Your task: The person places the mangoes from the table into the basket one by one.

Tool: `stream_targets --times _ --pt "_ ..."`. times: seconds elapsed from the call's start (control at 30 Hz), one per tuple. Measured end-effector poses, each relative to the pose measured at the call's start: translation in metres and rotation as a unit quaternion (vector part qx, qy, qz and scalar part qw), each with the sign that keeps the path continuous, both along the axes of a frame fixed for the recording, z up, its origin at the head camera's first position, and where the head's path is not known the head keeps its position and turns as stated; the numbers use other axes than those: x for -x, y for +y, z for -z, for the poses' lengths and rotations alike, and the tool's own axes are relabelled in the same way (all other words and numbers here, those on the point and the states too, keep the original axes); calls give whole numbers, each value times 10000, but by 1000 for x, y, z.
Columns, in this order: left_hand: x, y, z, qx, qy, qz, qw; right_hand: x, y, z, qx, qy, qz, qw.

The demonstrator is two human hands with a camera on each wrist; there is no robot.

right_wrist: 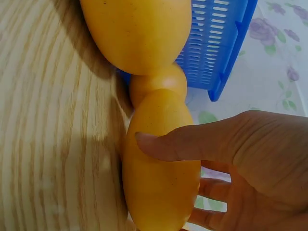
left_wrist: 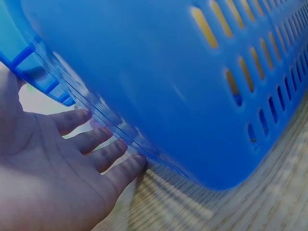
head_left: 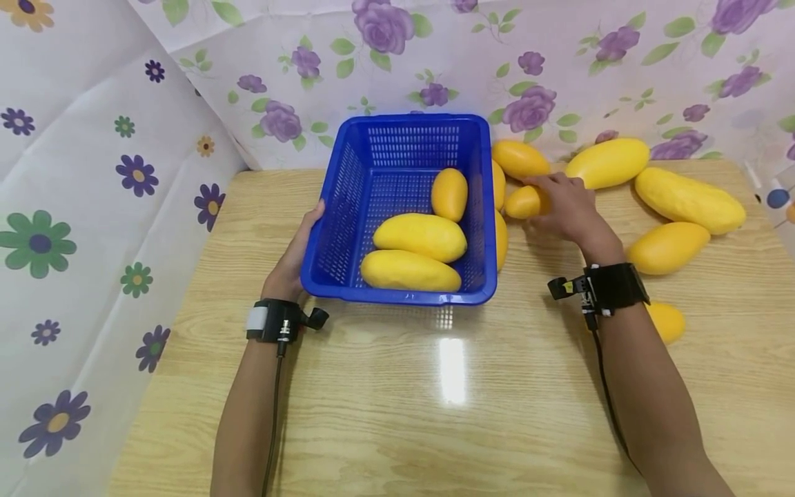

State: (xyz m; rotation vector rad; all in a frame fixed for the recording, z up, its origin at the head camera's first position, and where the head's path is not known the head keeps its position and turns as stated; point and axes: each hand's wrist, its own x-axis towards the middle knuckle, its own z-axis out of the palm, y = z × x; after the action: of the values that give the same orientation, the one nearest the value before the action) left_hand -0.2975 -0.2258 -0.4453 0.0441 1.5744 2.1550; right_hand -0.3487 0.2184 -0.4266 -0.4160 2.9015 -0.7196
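Observation:
A blue plastic basket (head_left: 400,297) stands on the table with two long yellow fruits (head_left: 419,237) and one orange-yellow mango (head_left: 450,195) inside. At its left side, my left hand (head_left: 290,266) rests against the outer wall; the left wrist view shows fairly straight fingers (left_wrist: 103,158) with tips against the plastic. To the right of the basket, my right hand (head_left: 566,207) grips a mango (right_wrist: 161,183), thumb across its near face and the other fingers partly hidden behind. Other mangoes (head_left: 500,241) lie close along the basket's right wall, partly hidden by it.
Another mango (head_left: 520,160) lies by the back wall. Farther right are long yellow fruits (head_left: 609,163) and a mango (head_left: 667,247); one more fruit (head_left: 667,322) is partly behind my right forearm. A flowered cloth (head_left: 385,69) hangs behind the wooden table (head_left: 385,400).

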Motion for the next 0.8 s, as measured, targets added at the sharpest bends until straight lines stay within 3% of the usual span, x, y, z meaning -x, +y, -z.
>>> stream_targets --times 0.23,0.8 --pt "-3 1 -4 -188 -9 152 9997 0 3 0 145 -142 -12 9998" --pt "-2 1 -4 -231 35 257 9994 -9 17 -21 367 -454 102 9982"
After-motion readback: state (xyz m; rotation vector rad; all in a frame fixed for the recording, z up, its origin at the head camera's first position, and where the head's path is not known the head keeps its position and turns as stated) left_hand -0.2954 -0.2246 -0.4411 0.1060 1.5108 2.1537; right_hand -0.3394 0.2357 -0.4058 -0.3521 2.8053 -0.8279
